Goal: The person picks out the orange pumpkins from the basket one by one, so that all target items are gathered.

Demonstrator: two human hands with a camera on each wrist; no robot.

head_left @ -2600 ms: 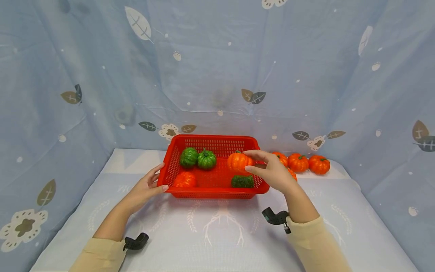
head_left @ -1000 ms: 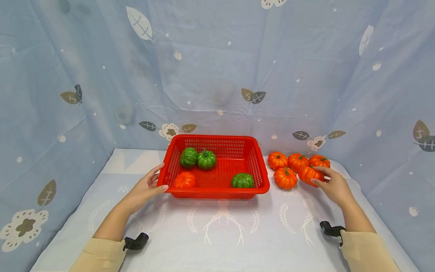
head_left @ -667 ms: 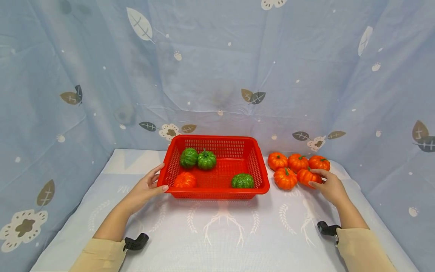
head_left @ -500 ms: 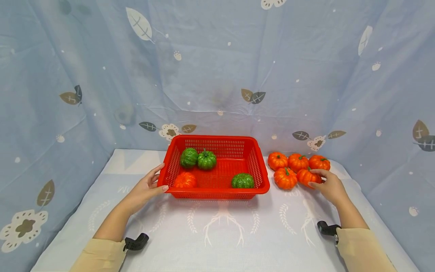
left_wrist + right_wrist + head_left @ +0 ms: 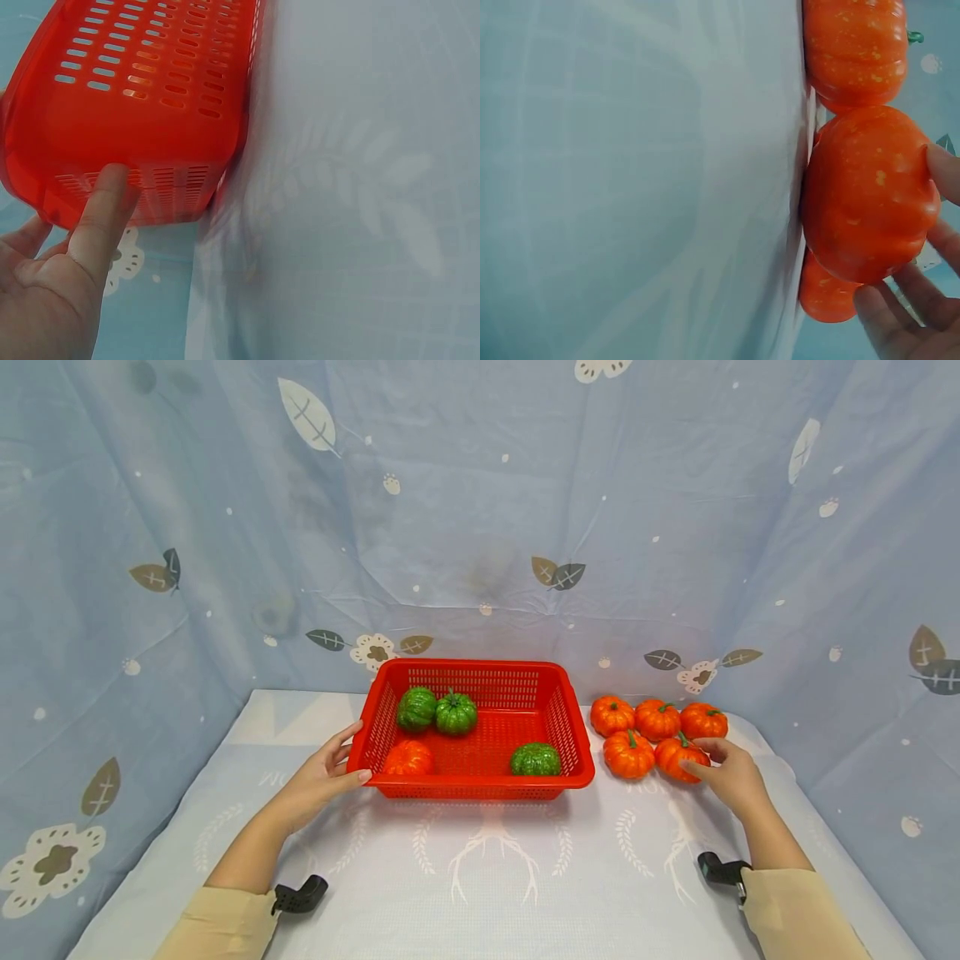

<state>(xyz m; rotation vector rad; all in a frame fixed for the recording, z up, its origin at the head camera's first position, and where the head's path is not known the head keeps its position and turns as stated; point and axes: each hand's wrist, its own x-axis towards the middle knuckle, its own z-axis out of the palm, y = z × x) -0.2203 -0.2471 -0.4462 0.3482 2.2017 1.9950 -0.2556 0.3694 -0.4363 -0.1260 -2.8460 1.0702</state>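
In the head view my left hand (image 5: 309,783) holds the near left corner of a red plastic basket (image 5: 480,787), thumb at the front and fingers along the left side. The left wrist view shows the thumb (image 5: 101,225) lying on the basket wall. My right hand (image 5: 738,781) holds a small orange pumpkin (image 5: 671,758) between thumb and fingers, low at the near right of a pumpkin group. Its underside faces the right wrist camera, where this pumpkin (image 5: 866,195) touches another pumpkin (image 5: 855,52). Some right fingertips are hidden behind it.
Inside the basket lie two green pumpkins (image 5: 456,713) at the back left, an orange-red pumpkin (image 5: 408,758) at the front left and a mottled green pumpkin (image 5: 536,759) at the front right. Several orange pumpkins (image 5: 629,755) stand right of the basket. A blue curtain (image 5: 480,527) backs the table.
My right hand has carried the orange pumpkin from over the basket to the group on the right and lowered it. Lately the pumpkin has turned stem-up. The left hand has stayed still.
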